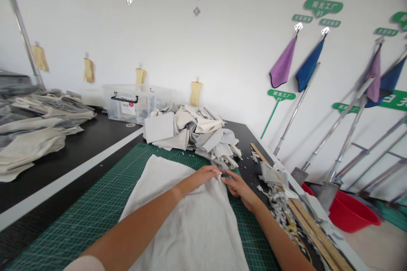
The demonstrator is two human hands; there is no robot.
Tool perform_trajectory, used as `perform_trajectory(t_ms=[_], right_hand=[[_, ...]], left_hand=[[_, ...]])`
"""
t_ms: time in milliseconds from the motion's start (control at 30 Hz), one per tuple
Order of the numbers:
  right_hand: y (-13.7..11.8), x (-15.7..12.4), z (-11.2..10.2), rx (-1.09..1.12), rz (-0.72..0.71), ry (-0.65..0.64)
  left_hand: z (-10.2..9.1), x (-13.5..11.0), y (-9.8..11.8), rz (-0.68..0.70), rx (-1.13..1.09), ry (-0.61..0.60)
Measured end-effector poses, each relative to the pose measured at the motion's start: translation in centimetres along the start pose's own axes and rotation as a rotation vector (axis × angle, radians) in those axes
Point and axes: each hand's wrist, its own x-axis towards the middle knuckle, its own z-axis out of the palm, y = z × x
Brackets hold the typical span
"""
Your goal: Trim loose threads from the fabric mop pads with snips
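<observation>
The left hand (206,174) and right hand (237,187) pinch the far corner of a soft white cloth (184,220), which lies flat on a green gridded mat (104,203). Crumpled grey scraps (193,133) are heaped beyond.

The single view sits at the person's head, at the near edge of the desk (79,148), and faces forward and down along it toward the white wall (222,51). It is close: both forearms enter from the bottom edge, and the left hand (206,174) and right hand (237,187) meet mid-frame on the white cloth (190,220). The wide lens bends the edges, taking in the red basin (352,214) on the floor at the right.
</observation>
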Motion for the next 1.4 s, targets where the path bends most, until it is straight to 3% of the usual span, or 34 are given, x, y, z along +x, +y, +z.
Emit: perform_trajectory(t_ms=[200, 400, 700, 867, 1033, 1267, 1400], right_hand=[[-0.1, 0.0, 0.1, -0.04, 0.014, 0.012], [0.7, 0.6, -0.3, -0.083, 0.002, 0.043], [0.7, 0.7, -0.8, -0.058, 0.033, -0.014], [0.6, 0.7, -0.9, 0.028, 0.024, 0.044], [0.9, 0.9, -0.6, 0.001, 0.007, 0.047], [1.2, 1.1, -0.9, 0.009, 0.039, 0.051], [1.1, 0.7, -1.6, 0.052, 0.038, 0.001]], left_hand=[[-0.1, -0.1, -0.3, 0.009, 0.018, -0.01], [-0.5, 0.1, -0.6, 0.098, 0.091, 0.115], [-1.4, 0.9, -1.4, 0.051, 0.275, 0.434], [-1.4, 0.5, -1.3, -0.035, 0.466, 0.392], [0.7, -0.7, -0.2, 0.115, 0.69, 0.302], [1.0, -0.4, -1.1, 0.053, 0.522, 0.133], [-0.2, 0.7, -1.8, 0.042, 0.448, 0.186]])
